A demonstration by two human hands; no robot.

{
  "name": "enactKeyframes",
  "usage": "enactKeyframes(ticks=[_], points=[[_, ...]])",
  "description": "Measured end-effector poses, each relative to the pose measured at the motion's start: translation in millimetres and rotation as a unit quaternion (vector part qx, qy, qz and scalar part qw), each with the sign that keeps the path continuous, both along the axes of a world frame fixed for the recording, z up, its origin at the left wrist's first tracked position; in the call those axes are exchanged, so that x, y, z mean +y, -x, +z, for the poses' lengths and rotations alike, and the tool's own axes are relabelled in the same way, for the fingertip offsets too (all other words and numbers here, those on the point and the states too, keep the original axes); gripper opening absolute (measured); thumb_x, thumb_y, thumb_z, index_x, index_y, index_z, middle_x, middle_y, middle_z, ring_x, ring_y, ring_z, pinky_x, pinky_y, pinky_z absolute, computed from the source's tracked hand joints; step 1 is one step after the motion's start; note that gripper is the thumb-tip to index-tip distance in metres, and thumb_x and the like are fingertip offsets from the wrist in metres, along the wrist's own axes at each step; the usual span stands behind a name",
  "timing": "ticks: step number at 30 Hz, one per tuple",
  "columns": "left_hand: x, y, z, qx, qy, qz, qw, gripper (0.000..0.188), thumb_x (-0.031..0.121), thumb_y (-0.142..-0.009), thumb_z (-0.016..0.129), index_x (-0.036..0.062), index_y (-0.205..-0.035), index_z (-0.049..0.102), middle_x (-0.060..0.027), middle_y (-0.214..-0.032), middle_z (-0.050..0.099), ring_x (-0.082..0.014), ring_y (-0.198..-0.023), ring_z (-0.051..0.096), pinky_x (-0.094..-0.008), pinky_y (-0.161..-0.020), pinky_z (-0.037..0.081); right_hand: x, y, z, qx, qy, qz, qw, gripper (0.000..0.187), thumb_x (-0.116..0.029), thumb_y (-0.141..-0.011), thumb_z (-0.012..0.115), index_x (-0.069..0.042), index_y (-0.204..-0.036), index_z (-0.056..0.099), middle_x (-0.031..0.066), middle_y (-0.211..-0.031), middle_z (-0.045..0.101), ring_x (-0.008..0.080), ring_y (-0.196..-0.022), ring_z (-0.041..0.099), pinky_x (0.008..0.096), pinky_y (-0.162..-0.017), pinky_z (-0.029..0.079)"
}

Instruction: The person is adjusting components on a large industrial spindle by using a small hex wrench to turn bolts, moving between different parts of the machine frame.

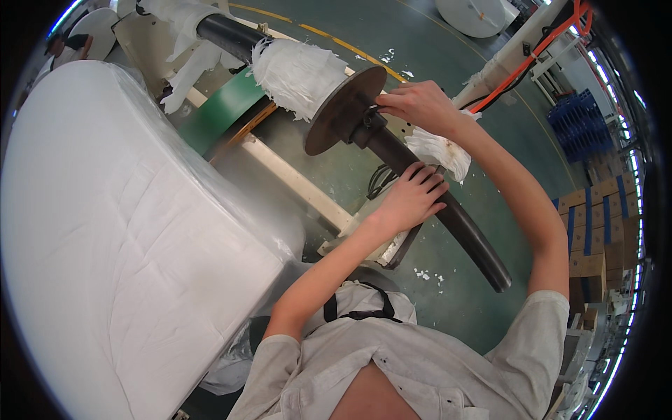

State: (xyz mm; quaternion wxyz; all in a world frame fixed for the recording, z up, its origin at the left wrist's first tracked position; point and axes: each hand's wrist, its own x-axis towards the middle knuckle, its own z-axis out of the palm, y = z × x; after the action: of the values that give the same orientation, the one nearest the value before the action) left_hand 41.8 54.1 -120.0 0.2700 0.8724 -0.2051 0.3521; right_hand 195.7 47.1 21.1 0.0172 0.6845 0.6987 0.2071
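Left hand (413, 199) lies across the bare dark shaft (472, 241), fingers slightly apart and bent over its top; thumb hidden, so whether they clamp cannot be told. Right hand (423, 106) has thumb and fingertips drawn together on a small metal fitting (372, 110) at the collar (365, 131), beside the round disc (323, 127); torn white material (301, 75) wraps the shaft beyond.

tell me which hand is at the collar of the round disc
The right hand, higher in the picture, is at the collar against the round disc; the left hand lies on the bare dark shaft, nearer its free end.
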Motion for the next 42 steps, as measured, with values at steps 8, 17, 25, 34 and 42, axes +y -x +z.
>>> enactKeyframes(ticks=[8,17,25,34,42], points=[[-4.0,1.3,4.9,0.016,-0.017,0.007,1.000,0.042,0.036,-0.091,0.069,0.0112,-0.124,0.065,-0.0048,-0.126,0.062,-0.0251,-0.125,0.053,-0.0459,-0.116,0.035,-3.1,-14.3,-4.2,-0.009,-0.002,0.044,0.999,0.015,-0.028,-0.092,0.069,-0.019,-0.103,0.064,-0.0005,-0.074,0.062,0.0189,-0.074,0.066,0.0345,-0.057,0.051],[-6.8,5.2,19.9,0.080,-0.043,0.002,0.996,0.041,0.033,-0.094,0.066,0.0090,-0.127,0.062,-0.0064,-0.128,0.060,-0.0272,-0.130,0.050,-0.0479,-0.117,0.033,-4.6,-30.0,-13.2,0.032,-0.052,0.107,0.992,0.019,-0.037,-0.095,0.065,-0.018,-0.097,0.065,-0.0003,-0.079,0.065,0.0213,-0.081,0.064,0.0359,-0.071,0.053],[21.4,3.5,65.7,0.087,0.017,0.050,0.995,0.022,0.015,-0.090,0.072,0.0064,-0.110,0.067,-0.0070,-0.110,0.067,-0.0283,-0.105,0.064,-0.0397,-0.092,0.051,-15.3,-51.3,-14.2,0.070,-0.098,-0.022,0.992,0.044,-0.046,-0.101,0.056,-0.010,-0.078,0.068,0.0057,-0.072,0.065,0.0251,-0.075,0.065,0.0386,-0.075,0.051],[83.6,-17.5,90.6,0.020,0.074,0.273,0.959,0.018,0.009,-0.097,0.061,0.0029,-0.114,0.066,-0.0114,-0.109,0.067,-0.0281,-0.101,0.063,-0.0371,-0.089,0.050,-30.2,-27.5,-10.4,0.113,-0.080,-0.027,0.990,0.046,-0.049,-0.097,0.062,-0.008,-0.076,0.064,0.0067,-0.068,0.065,0.0281,-0.073,0.066,0.0386,-0.068,0.052],[103.1,5.8,90.3,0.108,0.087,0.220,0.965,0.024,0.016,-0.100,0.062,0.0038,-0.120,0.066,-0.0135,-0.112,0.068,-0.0305,-0.104,0.064,-0.0377,-0.089,0.050,-29.1,-20.6,5.4,0.137,-0.009,-0.081,0.987,0.049,-0.051,-0.098,0.059,-0.010,-0.073,0.068,0.0110,-0.064,0.065,0.0324,-0.065,0.066,0.0426,-0.060,0.050]])
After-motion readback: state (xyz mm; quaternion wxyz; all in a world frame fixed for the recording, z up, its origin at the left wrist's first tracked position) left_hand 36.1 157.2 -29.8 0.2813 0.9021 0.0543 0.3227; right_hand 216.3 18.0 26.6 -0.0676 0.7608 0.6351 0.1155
